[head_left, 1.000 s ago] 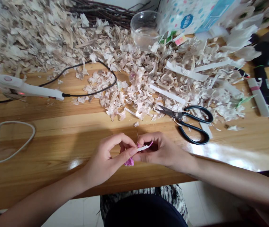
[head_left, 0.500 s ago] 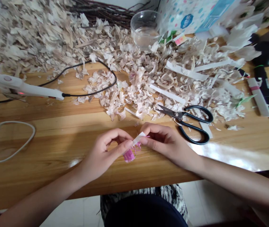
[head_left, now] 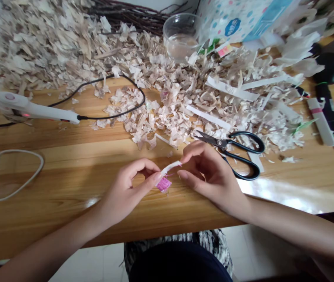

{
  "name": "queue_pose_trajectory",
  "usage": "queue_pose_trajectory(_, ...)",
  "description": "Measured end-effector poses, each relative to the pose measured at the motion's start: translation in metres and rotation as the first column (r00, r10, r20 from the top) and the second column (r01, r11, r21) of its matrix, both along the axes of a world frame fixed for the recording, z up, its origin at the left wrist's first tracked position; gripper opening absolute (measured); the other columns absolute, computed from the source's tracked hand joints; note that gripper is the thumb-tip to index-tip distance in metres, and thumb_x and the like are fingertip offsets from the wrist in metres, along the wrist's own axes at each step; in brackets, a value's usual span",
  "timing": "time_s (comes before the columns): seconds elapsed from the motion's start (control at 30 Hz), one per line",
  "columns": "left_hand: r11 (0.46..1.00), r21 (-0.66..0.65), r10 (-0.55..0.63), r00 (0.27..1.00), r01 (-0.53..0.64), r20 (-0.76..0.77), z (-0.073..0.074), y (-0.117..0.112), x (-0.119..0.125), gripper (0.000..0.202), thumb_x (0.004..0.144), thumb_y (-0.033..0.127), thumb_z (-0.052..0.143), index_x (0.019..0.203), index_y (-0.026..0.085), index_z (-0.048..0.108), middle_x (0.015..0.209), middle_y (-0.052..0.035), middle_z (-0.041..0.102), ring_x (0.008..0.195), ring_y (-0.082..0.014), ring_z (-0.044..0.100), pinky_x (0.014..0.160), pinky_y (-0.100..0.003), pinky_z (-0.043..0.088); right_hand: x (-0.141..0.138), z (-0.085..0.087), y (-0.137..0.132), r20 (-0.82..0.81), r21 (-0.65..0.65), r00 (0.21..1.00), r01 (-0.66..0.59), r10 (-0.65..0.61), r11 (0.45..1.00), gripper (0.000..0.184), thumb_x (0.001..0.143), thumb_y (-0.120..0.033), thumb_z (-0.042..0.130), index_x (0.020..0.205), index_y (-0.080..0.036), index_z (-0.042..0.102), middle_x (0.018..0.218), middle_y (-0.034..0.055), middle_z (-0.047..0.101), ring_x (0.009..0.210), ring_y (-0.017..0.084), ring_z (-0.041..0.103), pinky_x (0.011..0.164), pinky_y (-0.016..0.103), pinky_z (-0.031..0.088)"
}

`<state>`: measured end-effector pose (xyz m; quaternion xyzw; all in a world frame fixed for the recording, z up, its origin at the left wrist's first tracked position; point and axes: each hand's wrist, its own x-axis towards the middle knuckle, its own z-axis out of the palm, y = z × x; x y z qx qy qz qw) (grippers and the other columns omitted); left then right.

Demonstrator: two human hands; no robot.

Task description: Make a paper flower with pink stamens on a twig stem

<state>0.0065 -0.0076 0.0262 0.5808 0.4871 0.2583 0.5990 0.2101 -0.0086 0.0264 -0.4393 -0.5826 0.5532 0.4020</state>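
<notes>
My left hand (head_left: 139, 182) pinches a small white strip (head_left: 169, 167) together with a pink-purple piece (head_left: 164, 184) that looks like crinkled paper. Thin pink threads hang between the strip and the purple piece. My right hand (head_left: 206, 172) is close by on the right, thumb and index finger apart, with the index fingertip touching the strip's far end. Just beyond my right hand lie black-handled scissors (head_left: 221, 144), blades spread and pointing left.
Dried pale petals (head_left: 167, 90) heap across the back of the wooden table (head_left: 67, 172), with white paper strips (head_left: 231, 89) among them. A white corded tool (head_left: 37, 107) with a red light lies left. A clear plastic cup (head_left: 181, 37) and dark twigs (head_left: 126, 15) stand behind.
My right thumb has come away from the strip and the fingers have spread. The strip's right end now sits a little higher, and the purple piece has shifted slightly up and right.
</notes>
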Motion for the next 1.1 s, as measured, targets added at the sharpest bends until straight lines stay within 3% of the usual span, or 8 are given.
queue_pose_trajectory(0.07, 1.000, 0.008, 0.009, 1.000, -0.009, -0.001, -0.0007, -0.0002, -0.0003, 0.007, 0.088, 0.026, 0.058, 0.085, 0.020, 0.061, 0.080, 0.0037, 0.061, 0.078, -0.0095, 0.058, 0.073, -0.019, 0.044, 0.0010, 0.0008, -0.0024, 0.095, 0.191, 0.995, -0.020, 0.002, 0.981, 0.012, 0.082, -0.015, 0.064, 0.090, -0.022, 0.058, 0.086, 0.0012, 0.048, 0.076, 0.013, 0.047, 0.055, 0.022, 0.039)
queue_pose_trajectory(0.13, 1.000, 0.007, 0.002, 1.000, -0.002, 0.008, -0.0010, -0.0001, -0.0005, 0.007, 0.089, 0.026, 0.057, 0.086, 0.020, 0.061, 0.081, 0.0030, 0.061, 0.078, -0.0101, 0.058, 0.072, -0.019, 0.044, 0.0012, 0.0008, -0.0030, 0.182, 0.290, 0.983, -0.082, 0.029, 0.954, 0.012, 0.081, -0.014, 0.066, 0.090, -0.023, 0.063, 0.085, 0.0018, 0.047, 0.083, 0.015, 0.048, 0.064, 0.026, 0.044)
queue_pose_trajectory(0.3, 1.000, 0.017, -0.003, 1.000, 0.002, 0.010, -0.0001, 0.0001, -0.0004, 0.008, 0.089, 0.026, 0.057, 0.086, 0.019, 0.061, 0.079, 0.0027, 0.061, 0.077, -0.0104, 0.057, 0.071, -0.020, 0.043, -0.0002, -0.0014, -0.0021, 0.292, 0.342, 0.954, -0.162, 0.059, 0.926, 0.019, 0.081, -0.015, 0.069, 0.098, -0.022, 0.064, 0.087, 0.0032, 0.047, 0.086, 0.017, 0.047, 0.071, 0.029, 0.046)
queue_pose_trajectory(0.47, 1.000, 0.006, 0.017, 1.000, -0.017, 0.003, 0.0004, -0.0005, 0.0001, 0.007, 0.088, 0.025, 0.058, 0.085, 0.020, 0.061, 0.079, 0.0033, 0.060, 0.077, -0.0100, 0.057, 0.072, -0.020, 0.043, 0.0032, -0.0017, -0.0048, 0.199, 0.324, 0.974, 0.042, -0.111, 0.945, 0.016, 0.083, -0.011, 0.061, 0.094, -0.022, 0.056, 0.088, 0.0035, 0.048, 0.067, 0.013, 0.044, 0.051, 0.025, 0.038)
queue_pose_trajectory(0.6, 1.000, -0.014, 0.004, 1.000, -0.004, 0.006, 0.0006, -0.0004, 0.0005, 0.008, 0.089, 0.025, 0.057, 0.085, 0.021, 0.061, 0.078, 0.0045, 0.060, 0.076, -0.0089, 0.057, 0.072, -0.019, 0.043, 0.0039, -0.0001, -0.0046, 0.105, 0.392, 0.994, -0.078, 0.040, 0.917, 0.015, 0.079, -0.010, 0.065, 0.090, -0.019, 0.058, 0.079, 0.0025, 0.053, 0.070, 0.014, 0.049, 0.055, 0.025, 0.041)
queue_pose_trajectory(0.8, 0.998, 0.036, -0.045, 0.999, 0.045, 0.011, 0.0029, -0.0006, 0.0000, 0.009, 0.090, 0.023, 0.055, 0.083, 0.020, 0.060, 0.076, 0.0056, 0.059, 0.074, -0.0073, 0.056, 0.070, -0.017, 0.042, -0.0024, -0.0007, -0.0009, 0.160, 0.160, 0.973, -0.195, 0.169, 0.968, 0.009, 0.084, -0.017, 0.065, 0.092, -0.014, 0.067, 0.076, 0.0027, 0.057, 0.069, 0.011, 0.052, 0.058, 0.022, 0.041)
queue_pose_trajectory(1.1, 0.985, 0.153, -0.077, 0.995, 0.086, -0.064, 0.0048, -0.0030, 0.0005, 0.008, 0.088, 0.019, 0.057, 0.081, 0.019, 0.060, 0.074, 0.0057, 0.058, 0.070, -0.0066, 0.054, 0.066, -0.016, 0.041, -0.0027, -0.0022, 0.0012, -0.054, -0.154, 0.967, -0.254, 0.249, 0.955, 0.012, 0.084, -0.022, 0.065, 0.079, -0.014, 0.072, 0.072, 0.0016, 0.060, 0.065, 0.010, 0.054, 0.057, 0.022, 0.039)
